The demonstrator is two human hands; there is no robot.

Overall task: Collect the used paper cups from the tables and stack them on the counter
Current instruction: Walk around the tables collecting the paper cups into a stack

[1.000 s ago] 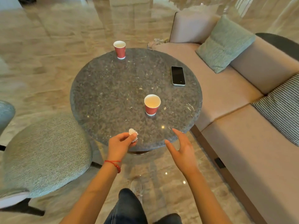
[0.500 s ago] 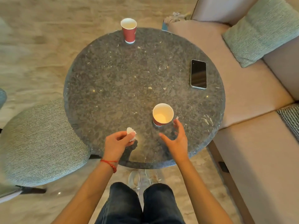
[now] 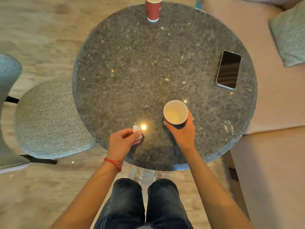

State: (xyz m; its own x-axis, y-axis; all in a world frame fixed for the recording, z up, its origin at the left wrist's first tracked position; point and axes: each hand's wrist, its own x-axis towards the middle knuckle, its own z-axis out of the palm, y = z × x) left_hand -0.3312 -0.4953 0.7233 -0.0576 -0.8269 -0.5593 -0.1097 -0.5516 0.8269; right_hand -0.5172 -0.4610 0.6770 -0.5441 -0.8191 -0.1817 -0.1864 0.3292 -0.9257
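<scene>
A red paper cup (image 3: 175,113) with a white inside stands near the front of the round dark stone table (image 3: 148,66). My right hand (image 3: 182,131) grips it from the near side, fingers and thumb curled round its wall. A second red paper cup (image 3: 153,9) stands upright at the table's far edge, its rim partly cut off by the frame. My left hand (image 3: 123,142) pinches a small crumpled white tissue (image 3: 137,130) just above the table's front left part.
A black phone (image 3: 228,71) lies face up at the table's right side. A beige sofa (image 3: 272,113) with a green cushion (image 3: 290,32) runs along the right. A grey upholstered chair (image 3: 47,119) stands at the left, close to the table.
I have stepped closer to the table. My right hand went from open beside the near cup to gripping it. My left hand still pinches the tissue.
</scene>
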